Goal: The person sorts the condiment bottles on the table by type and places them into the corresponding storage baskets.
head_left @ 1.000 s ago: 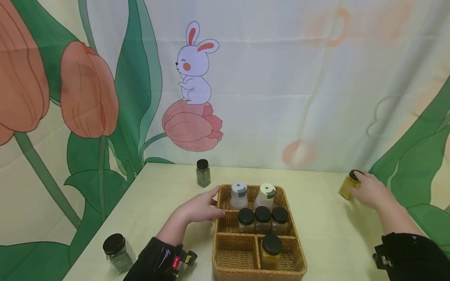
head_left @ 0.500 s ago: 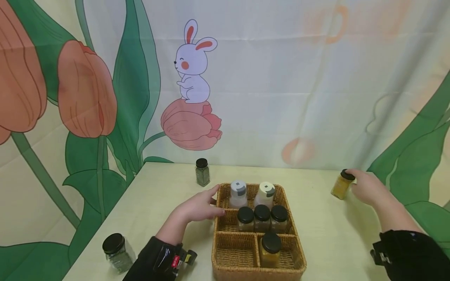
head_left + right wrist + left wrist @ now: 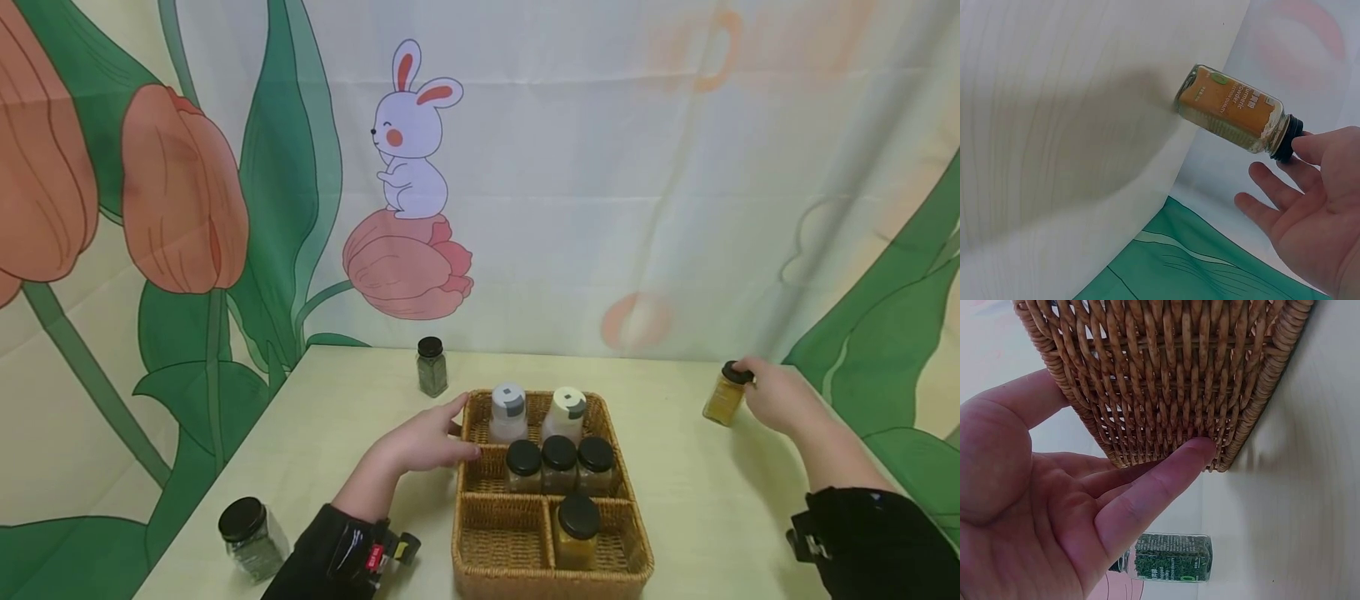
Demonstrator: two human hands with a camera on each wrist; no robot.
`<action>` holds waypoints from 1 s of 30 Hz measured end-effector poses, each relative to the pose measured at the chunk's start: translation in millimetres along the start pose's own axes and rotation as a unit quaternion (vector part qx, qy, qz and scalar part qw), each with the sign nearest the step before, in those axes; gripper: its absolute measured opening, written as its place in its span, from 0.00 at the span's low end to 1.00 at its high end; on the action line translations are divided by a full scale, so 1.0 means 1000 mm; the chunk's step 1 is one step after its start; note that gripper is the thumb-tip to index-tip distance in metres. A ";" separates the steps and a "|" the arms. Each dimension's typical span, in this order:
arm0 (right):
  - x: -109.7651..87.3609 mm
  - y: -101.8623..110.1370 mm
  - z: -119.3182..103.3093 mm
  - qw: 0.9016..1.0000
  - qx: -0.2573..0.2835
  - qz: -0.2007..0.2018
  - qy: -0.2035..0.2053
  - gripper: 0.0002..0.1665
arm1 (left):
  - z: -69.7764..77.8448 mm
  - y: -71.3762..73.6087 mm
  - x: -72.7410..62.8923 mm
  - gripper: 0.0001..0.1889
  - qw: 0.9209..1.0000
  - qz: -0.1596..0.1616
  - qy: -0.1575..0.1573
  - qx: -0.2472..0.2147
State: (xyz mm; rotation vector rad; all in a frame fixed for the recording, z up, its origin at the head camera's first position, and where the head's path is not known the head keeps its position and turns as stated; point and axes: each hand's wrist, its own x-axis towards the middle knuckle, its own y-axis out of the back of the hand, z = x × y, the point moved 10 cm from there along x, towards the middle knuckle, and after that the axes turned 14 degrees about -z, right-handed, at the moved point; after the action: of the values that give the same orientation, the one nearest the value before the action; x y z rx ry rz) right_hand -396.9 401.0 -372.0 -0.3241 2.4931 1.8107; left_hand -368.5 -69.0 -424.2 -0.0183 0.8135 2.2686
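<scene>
My right hand (image 3: 783,398) pinches the black lid of a glass turmeric jar (image 3: 1232,111) between thumb and fingers, at the table's far right. The jar leans a little, its base right at the tabletop. At the left side of the wicker basket (image 3: 553,575), my left hand (image 3: 423,442) holds the rim, thumb over it and fingers along the outer weave (image 3: 1166,375). Two white-capped bottles (image 3: 509,417) stand in the basket's back compartment. Several black-lidded jars (image 3: 559,467) fill part of the middle one, and a yellow spice jar (image 3: 577,537) stands front right.
Beyond the basket's back left corner stands a jar of green herbs (image 3: 432,371). A second green herb jar (image 3: 253,542) is at the front left, near the left sleeve. Behind the pale table (image 3: 667,433) hangs a printed curtain (image 3: 555,208).
My right hand has brought the turmeric jar slightly left, and its fingers now sit at the lid with more of the jar showing. The left hand stays at the basket.
</scene>
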 end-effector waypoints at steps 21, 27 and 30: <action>0.003 -0.002 -0.010 0.999 0.029 0.007 0.035 0.15 | 0.000 0.001 0.000 0.52 1.000 0.003 0.001 0.003; 0.003 -0.003 -0.012 0.999 0.030 0.009 0.037 0.12 | 0.000 0.000 0.000 0.52 1.000 0.001 0.001 0.000; 0.000 -0.002 -0.014 0.999 0.027 0.003 0.036 0.12 | 0.000 -0.001 0.001 0.52 1.000 -0.001 0.003 0.002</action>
State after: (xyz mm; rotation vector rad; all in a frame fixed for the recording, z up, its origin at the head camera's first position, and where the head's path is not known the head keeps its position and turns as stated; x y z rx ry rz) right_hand -395.2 387.1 -369.3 -0.3865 2.5876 1.7615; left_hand -369.0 -68.2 -424.9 -0.0236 0.8201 2.2660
